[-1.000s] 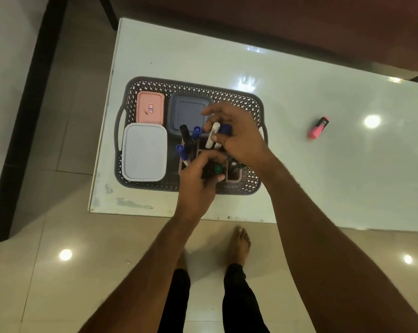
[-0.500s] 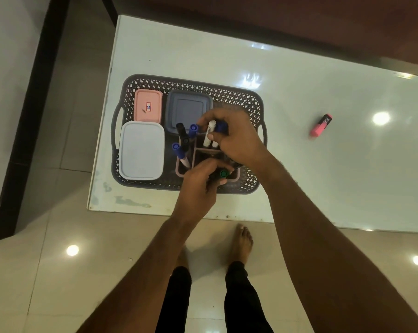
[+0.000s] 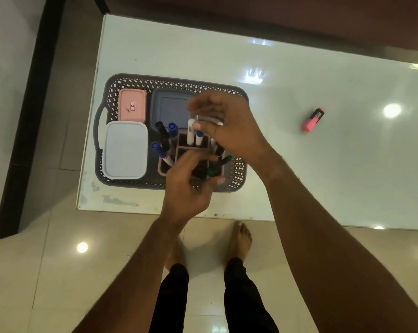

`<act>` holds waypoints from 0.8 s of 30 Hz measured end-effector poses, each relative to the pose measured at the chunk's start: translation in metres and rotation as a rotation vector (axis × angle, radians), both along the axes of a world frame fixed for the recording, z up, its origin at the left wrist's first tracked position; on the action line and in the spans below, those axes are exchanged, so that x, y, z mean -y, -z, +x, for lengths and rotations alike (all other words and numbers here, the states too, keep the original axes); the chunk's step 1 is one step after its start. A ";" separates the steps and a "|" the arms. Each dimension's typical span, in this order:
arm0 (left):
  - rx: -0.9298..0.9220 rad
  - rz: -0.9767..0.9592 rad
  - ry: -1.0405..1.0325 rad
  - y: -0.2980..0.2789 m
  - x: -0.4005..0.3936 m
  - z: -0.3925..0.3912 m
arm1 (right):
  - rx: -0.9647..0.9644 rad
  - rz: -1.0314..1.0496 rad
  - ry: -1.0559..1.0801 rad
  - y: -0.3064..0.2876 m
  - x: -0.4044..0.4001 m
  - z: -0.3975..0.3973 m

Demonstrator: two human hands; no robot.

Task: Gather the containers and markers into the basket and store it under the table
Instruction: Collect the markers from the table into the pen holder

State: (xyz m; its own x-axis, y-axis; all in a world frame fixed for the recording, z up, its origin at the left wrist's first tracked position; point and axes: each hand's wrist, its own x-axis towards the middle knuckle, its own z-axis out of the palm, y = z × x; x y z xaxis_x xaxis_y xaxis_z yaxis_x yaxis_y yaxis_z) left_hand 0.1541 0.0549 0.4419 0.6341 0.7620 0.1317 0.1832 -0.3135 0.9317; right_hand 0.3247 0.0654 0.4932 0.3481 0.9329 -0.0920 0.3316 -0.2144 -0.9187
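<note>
A dark grey perforated basket stands on the white table near its left front corner. Inside it lie a pink container, a grey-blue container and a pale lidded container. A brownish marker holder in the basket's right half holds blue-capped markers, a black marker and a green-capped marker. My left hand grips the holder's front wall, thumb beside the green cap. My right hand hovers over the holder's far side, pinching a white marker. A pink highlighter lies alone on the table to the right.
The table runs off to the right, its front edge just beyond my bare feet. A dark frame runs along the floor on the left. A dark brown surface lies past the table's far edge.
My right hand has lifted slightly and its fingers have spread above the holder, still on the white marker. My left hand stays on the holder. The camera moved a little closer.
</note>
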 end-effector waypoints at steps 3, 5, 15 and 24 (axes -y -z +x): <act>0.023 0.106 -0.065 -0.013 0.004 0.010 | -0.009 0.081 0.093 -0.009 0.011 0.022; 0.072 0.161 -0.117 -0.024 0.006 0.022 | -0.008 0.103 0.144 -0.009 0.022 0.043; -0.163 0.245 -0.068 -0.034 0.027 0.157 | 0.327 -0.157 0.490 0.034 0.112 0.164; -0.463 0.131 0.082 0.032 0.063 0.279 | 0.269 -0.407 0.703 0.088 0.138 0.217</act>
